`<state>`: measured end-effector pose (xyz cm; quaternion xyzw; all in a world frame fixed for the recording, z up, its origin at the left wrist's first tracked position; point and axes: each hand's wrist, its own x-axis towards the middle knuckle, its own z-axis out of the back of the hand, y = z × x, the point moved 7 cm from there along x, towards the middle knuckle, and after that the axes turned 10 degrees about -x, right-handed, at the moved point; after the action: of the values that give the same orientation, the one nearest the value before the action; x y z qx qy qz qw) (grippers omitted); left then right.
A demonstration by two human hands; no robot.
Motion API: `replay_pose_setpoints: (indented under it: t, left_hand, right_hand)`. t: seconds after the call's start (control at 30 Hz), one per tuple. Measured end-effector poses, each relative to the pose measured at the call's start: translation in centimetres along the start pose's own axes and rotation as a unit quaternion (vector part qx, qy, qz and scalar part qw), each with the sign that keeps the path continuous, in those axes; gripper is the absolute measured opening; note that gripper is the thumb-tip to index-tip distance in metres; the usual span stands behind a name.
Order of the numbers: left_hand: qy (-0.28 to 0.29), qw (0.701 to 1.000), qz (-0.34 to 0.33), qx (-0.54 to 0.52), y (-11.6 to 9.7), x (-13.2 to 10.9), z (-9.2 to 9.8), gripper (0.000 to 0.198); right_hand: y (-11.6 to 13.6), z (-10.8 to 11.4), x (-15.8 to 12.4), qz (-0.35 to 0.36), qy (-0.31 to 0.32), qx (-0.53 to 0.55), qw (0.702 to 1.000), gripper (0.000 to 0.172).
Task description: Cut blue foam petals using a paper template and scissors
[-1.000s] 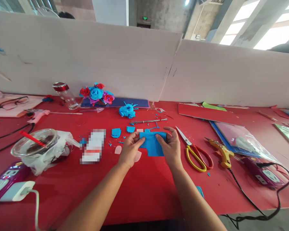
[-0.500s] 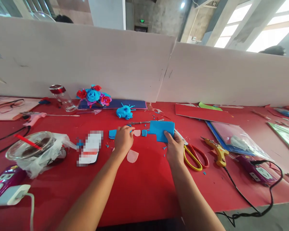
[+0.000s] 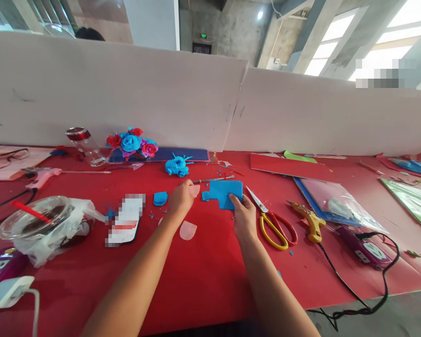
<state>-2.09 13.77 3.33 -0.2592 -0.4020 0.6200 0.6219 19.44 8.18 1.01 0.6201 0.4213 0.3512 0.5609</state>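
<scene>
in the head view, the right hand [image 3: 245, 216] holds a blue sheet [image 3: 226, 188] near its lower right corner, thumb on the face and the other fingers behind it. the sheet, stepped at its lower left, is over the middle of the red counter [image 3: 210, 281]. the left hand [image 3: 181, 200] has its fingers pinched narrow on a small pink piece [image 3: 195, 190], which juts out toward the sheet. between that piece and the sheet sits a little blue scrap [image 3: 205, 196], right by the sheet's left edge; whether they touch i cannot tell.

a larger pink petal shape [image 3: 188, 230] lies flat on the counter, nearer the body, between the forearms. just left of the left hand is a blue stack [image 3: 160, 199]. beyond the hands lie a bundle of thin wires [image 3: 215, 179] and, farther back, a blue paper flower [image 3: 177, 166].

right of the right hand, scissors [image 3: 273, 229] with one yellow and one red handle lie with their blades slightly parted, and past them a yellow glue gun [image 3: 313, 224] rests on its side.
</scene>
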Motion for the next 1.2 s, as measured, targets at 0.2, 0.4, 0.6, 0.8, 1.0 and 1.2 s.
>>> replay_pose_setpoints:
  t: [0.2, 0.4, 0.6, 0.8, 1.0, 1.2]
  left_hand:
    - [-0.006, 0.962, -0.01, -0.273, -0.5, -3.7, 3.7, 0.013]
    - [0.008, 0.946, 0.015, -0.323, 0.0, -5.3, 4.1, 0.017]
    - [0.056, 0.961, -0.055, -0.267, -1.9, -5.9, 4.4, 0.014]
    - [0.033, 0.967, -0.028, -0.251, -1.6, -6.6, 2.7, 0.012]
    - [-0.05, 0.975, -0.033, -0.212, -0.9, -6.9, 1.9, 0.009]
    - [-0.071, 0.984, -0.049, -0.154, -1.5, -7.2, 2.0, 0.008]
  right_hand:
    - [0.2, -0.9, -0.4, -0.021, 0.053, -0.006, 0.998, 0.028]
    - [0.0, -1.6, -0.8, -0.048, 0.092, -0.025, 0.994, 0.029]
    - [-0.2, -2.5, -1.2, -0.037, 0.15, -0.086, 0.984, 0.025]
    - [-0.5, -3.3, -1.6, -0.029, 0.187, -0.096, 0.977, 0.022]
    - [-0.2, -3.8, -2.1, -0.021, 0.19, -0.111, 0.975, 0.022]
    - [-1.0, -4.8, -2.6, -0.016, 0.226, -0.085, 0.97, 0.023]
